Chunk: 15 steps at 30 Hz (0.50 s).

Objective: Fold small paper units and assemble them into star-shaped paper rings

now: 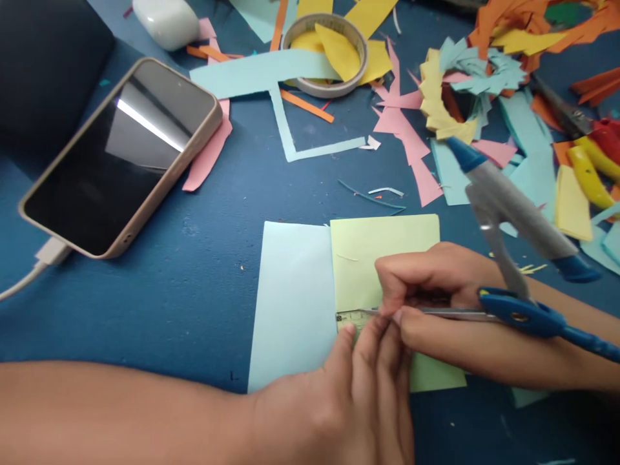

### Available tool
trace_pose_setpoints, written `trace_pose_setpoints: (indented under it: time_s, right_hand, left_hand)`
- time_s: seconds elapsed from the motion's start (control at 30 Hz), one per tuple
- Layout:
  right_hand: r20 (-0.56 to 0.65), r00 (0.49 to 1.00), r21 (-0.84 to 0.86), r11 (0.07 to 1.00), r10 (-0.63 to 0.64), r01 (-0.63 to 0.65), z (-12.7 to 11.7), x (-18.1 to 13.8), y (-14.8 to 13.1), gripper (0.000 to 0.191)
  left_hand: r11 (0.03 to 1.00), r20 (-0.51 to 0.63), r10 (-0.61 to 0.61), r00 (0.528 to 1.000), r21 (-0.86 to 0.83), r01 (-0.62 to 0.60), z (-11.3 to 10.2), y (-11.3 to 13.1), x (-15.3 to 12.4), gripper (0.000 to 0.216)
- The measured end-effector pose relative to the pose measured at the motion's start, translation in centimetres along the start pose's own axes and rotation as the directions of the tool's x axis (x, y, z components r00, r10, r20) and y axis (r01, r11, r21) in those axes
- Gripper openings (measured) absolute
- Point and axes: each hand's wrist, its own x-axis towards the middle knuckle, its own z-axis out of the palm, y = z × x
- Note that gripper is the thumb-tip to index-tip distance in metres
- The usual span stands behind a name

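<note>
— What's nearest?
— The left hand (358,394), fingers (361,336) flat and open, pressing a small clear ruler (351,318) onto the pale green paper sheet (372,252).
— And the right hand (426,278)?
— Curled shut just beyond the ruler; what it grips I cannot tell. Blue-handled scissors (523,316) lie against it.
— Farther back?
— Beyond the green sheet, a tape roll (325,84) on the blue bench (194,303).

Phone (121,158) left; tape roll (325,55) perhaps behind.
</note>
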Motion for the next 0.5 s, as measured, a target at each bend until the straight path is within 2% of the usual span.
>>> trace_pose_setpoints:
  time_s: [0.1,0.27,0.5]
  right_hand:
    - [-0.019,1.0,-0.009,1.0,0.012,-0.012,-0.3,-0.4,0.4,0.015]
    - [-0.038,0.999,-0.02,1.0,0.012,-0.013,-0.7,-0.9,1.0,0.016]
    - [-0.004,0.997,0.001,0.997,-0.08,0.08,-1.3,-1.0,2.7,0.018]
  left_hand:
    - [0.999,-0.034,-0.007,0.999,0.054,0.009,0.2,-0.1,0.1,0.037]
    - [0.995,-0.009,0.01,1.0,0.098,-0.009,0.3,0.1,0.3,0.041]
    - [0.994,-0.017,-0.028,0.999,0.1,0.03,0.5,0.4,0.2,0.042]
